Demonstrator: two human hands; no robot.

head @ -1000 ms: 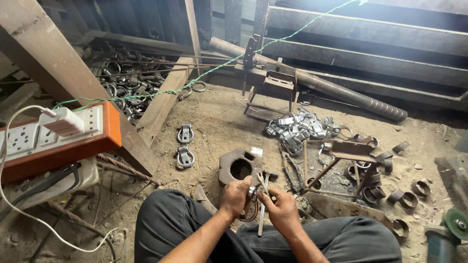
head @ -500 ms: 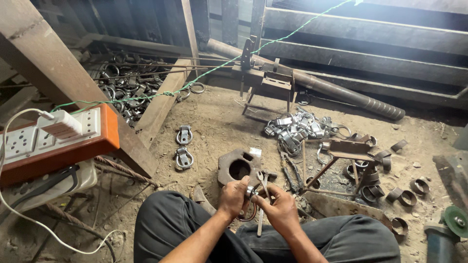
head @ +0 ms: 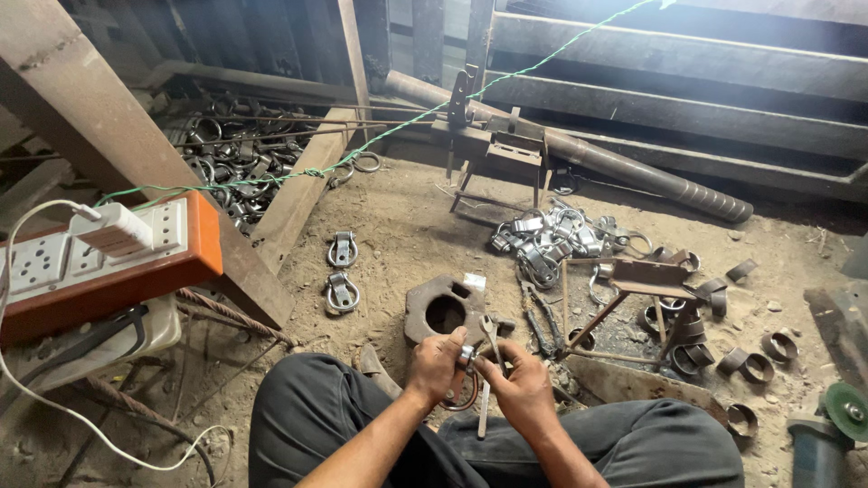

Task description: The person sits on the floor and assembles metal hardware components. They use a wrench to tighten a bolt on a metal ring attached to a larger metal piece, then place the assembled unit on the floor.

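Since half a second ago both hands have barely shifted: left hand (head: 436, 361) stays clamped on a small metal ring clamp (head: 467, 380), right hand (head: 522, 390) closed on a spanner (head: 488, 361) at it, above the lap near the heavy steel block (head: 440, 307). No packages; orange-and-white socket board (head: 108, 258) at left, white plug (head: 113, 229) in.

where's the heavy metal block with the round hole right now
In the head view the metal block lies on the dirt floor just ahead of the left hand, right of two small clasps and left of the welded stand.
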